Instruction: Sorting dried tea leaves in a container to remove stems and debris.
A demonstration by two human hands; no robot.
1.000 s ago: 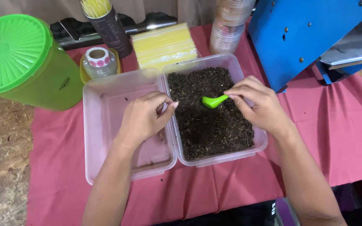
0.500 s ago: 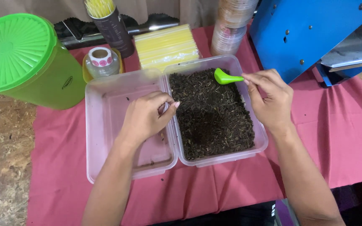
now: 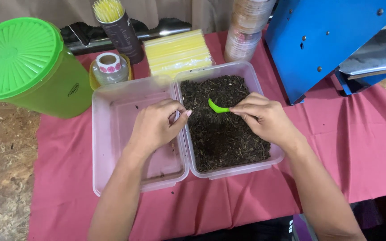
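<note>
- Scooping at a bed of dark loose tea leaves [image 3: 226, 134], the person's right hand [image 3: 264, 120] pinches the handle of a small green spoon [image 3: 217, 107] between thumb and closed fingertips; the bowl of the spoon sits edge-on at the surface of the leaves, toward the far half of the clear plastic tub [image 3: 246, 167].
- The left hand [image 3: 155, 127] hovers over the dividing wall between that tub and its open lid [image 3: 112, 147], thumb and forefinger pressed together; whether they grip something small cannot be told from this view.
- The tub looks close to full, which suggests little has been taken out; the lid half holds only a few stray specks.
- No leaves can be seen in the spoon, so by appearances this scoop is only beginning, and no cup or bag stands ready near either hand.
- A green lidded pitcher [image 3: 27, 67], a roll of round stickers [image 3: 108, 64], a pack of yellow straws [image 3: 177, 51], stacked clear cups [image 3: 246, 31] and a blue machine [image 3: 327, 40] ring the red cloth [image 3: 358, 134].
</note>
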